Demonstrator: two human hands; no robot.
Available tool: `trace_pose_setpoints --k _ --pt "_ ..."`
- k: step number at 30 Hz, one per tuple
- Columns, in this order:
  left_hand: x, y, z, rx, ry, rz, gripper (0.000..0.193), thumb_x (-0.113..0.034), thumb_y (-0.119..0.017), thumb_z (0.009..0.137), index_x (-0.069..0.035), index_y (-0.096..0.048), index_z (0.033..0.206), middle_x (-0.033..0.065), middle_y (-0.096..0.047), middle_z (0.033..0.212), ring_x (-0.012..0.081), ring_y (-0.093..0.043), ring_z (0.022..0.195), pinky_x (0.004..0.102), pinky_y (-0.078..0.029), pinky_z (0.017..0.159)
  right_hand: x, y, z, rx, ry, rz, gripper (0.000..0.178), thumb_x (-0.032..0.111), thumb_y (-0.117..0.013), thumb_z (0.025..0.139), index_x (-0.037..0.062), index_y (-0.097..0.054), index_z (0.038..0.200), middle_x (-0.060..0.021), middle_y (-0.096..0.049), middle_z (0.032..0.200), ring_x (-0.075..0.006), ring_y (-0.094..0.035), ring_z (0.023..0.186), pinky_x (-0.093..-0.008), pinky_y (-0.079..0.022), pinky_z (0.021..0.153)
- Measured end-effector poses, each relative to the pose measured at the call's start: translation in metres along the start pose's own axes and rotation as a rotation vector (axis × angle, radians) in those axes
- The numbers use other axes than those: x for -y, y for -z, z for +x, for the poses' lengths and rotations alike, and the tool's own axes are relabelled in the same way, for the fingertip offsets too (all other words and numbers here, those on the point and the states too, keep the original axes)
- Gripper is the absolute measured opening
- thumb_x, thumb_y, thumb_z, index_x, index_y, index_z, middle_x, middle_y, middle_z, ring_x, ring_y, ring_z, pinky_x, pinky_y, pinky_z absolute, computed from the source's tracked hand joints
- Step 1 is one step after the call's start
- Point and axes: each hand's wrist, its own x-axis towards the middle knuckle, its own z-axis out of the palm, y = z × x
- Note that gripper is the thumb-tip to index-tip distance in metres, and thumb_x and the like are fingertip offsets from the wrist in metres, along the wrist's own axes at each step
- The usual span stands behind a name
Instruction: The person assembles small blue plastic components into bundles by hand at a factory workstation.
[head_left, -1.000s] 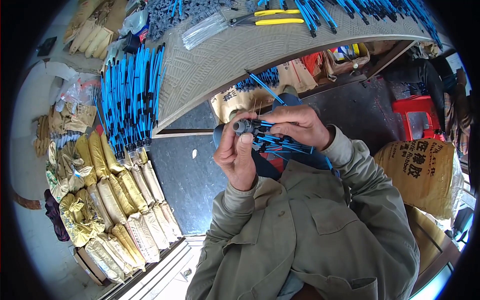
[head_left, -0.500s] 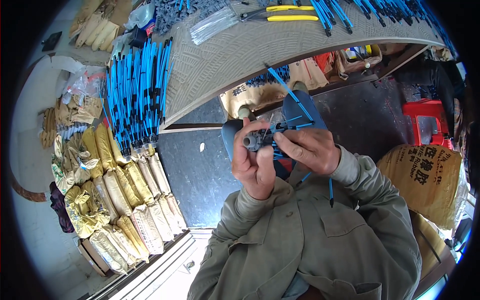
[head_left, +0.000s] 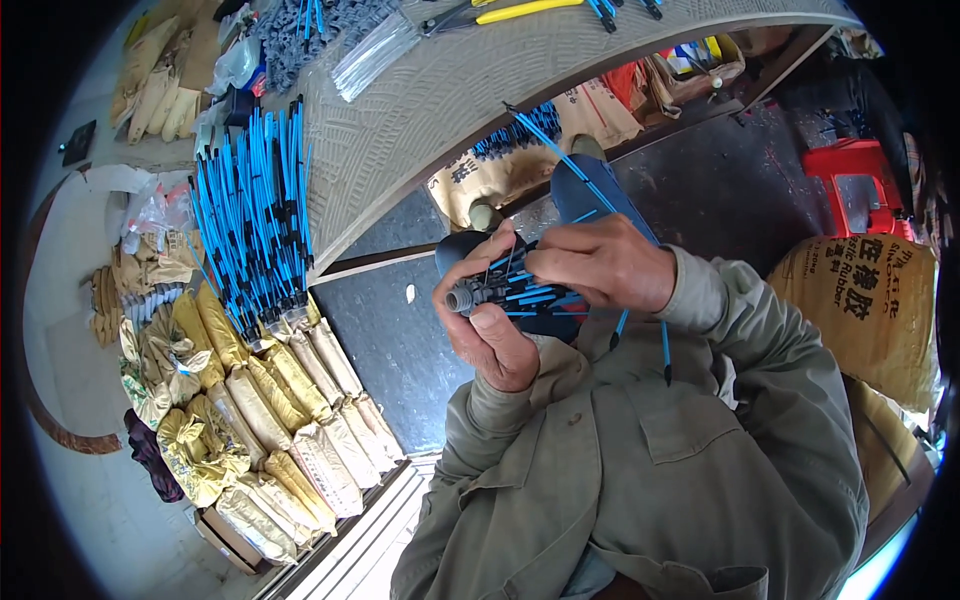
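Note:
Over my lap, my left hand (head_left: 492, 335) wraps round a grey threaded hub (head_left: 462, 299), thumb below and fingers above. From the hub, several thin blue rods (head_left: 535, 294) with black fittings spread to the right. My right hand (head_left: 612, 262) is closed with bent fingers and thumb on the near part of these rods; its palm hides exactly how many it grips. One long blue rod (head_left: 570, 165) slants up and left beyond my right hand. Another blue rod with a black tip (head_left: 667, 355) hangs below my right wrist.
A patterned table (head_left: 400, 130) curves across the far side, bearing a large bundle of blue rods (head_left: 255, 215), clear thin strips (head_left: 375, 55), yellow-handled pliers (head_left: 525, 10) and grey parts (head_left: 310, 45). Gold bags (head_left: 270, 425) lie at left. A red stool (head_left: 850, 185) and printed sack (head_left: 845, 310) stand right.
The whole view has shifted and turned somewhat. My right fingers have moved away from the hub's threaded end, and more blue rods show between my hands. My left hand keeps its hold.

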Motion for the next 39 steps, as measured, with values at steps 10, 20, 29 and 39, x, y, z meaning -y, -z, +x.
trace_pose_setpoints --k 10,20,29,39 --pt "-0.003 -0.003 -0.002 0.005 -0.005 0.013 0.042 -0.034 -0.037 0.095 0.006 -0.036 0.107 0.0288 -0.055 0.106 0.0332 -0.056 0.103 0.0437 -0.041 0.094 -0.016 0.009 0.01 0.198 0.061 0.216 0.017 -0.002 -0.057 0.076 0.0055 -0.053 0.091 -0.011 -0.052 0.081 -0.0305 -0.058 0.064 -0.0363 -0.044 0.052" --pt "-0.007 -0.018 -0.005 0.038 -0.064 -0.009 0.025 -0.009 -0.054 0.086 0.0 -0.037 0.102 0.0208 -0.059 0.101 0.0321 -0.056 0.107 0.0498 -0.032 0.102 -0.001 0.024 -0.008 0.175 -0.071 0.267 0.012 0.005 -0.064 0.077 0.003 -0.055 0.086 -0.01 -0.054 0.082 -0.0274 -0.057 0.067 -0.0342 -0.043 0.057" --pt "-0.014 -0.024 -0.009 0.151 -0.099 -0.015 0.023 -0.001 -0.054 0.084 -0.002 -0.037 0.1 0.017 -0.06 0.099 0.0312 -0.056 0.108 0.0492 -0.031 0.103 -0.004 0.035 -0.019 0.246 -0.404 0.674 0.016 0.016 -0.068 0.082 0.0023 -0.06 0.08 -0.0041 -0.054 0.075 -0.0109 -0.053 0.074 -0.0276 -0.041 0.064" --pt "-0.003 -0.006 0.008 -0.108 0.091 -0.145 0.022 0.004 -0.054 0.083 -0.001 -0.038 0.098 0.0158 -0.06 0.093 0.0219 -0.061 0.092 0.04 -0.04 0.097 -0.035 0.068 -0.074 0.042 -0.529 0.205 0.02 0.008 -0.061 0.082 0.0018 -0.058 0.101 -0.0119 -0.061 0.082 -0.0226 -0.063 0.076 -0.0339 -0.047 0.065"
